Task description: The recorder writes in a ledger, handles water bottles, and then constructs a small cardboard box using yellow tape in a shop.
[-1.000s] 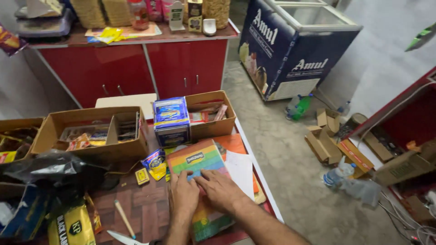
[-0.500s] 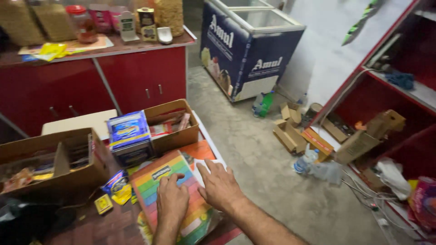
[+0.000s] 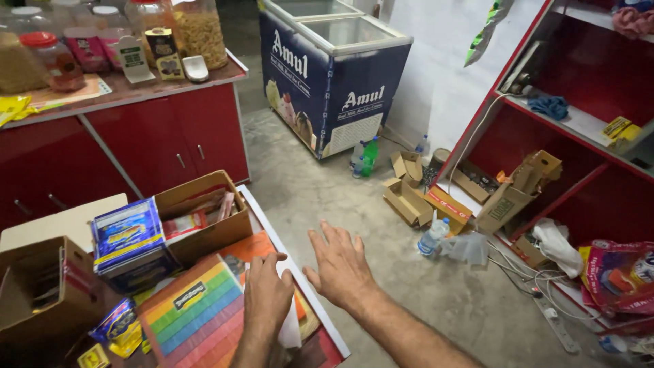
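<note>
Left hand (image 3: 267,294) rested flat, fingers spread, on the rainbow-striped book (image 3: 197,317) at the table's near right edge. Right hand (image 3: 344,269) hovered empty off-edge, fingers splayed. Book not gripped; pickup looked pending.

One head-worn view looks steeply down and forward from close above the left hand (image 3: 267,294) and right hand (image 3: 344,267), floor (image 3: 354,225) beyond them.

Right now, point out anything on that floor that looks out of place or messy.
Open cardboard boxes lie tumbled on the concrete floor by the red shelving. A plastic bottle lies on its side beside crumpled clear wrap, and loose white cables trail across the floor.
</note>
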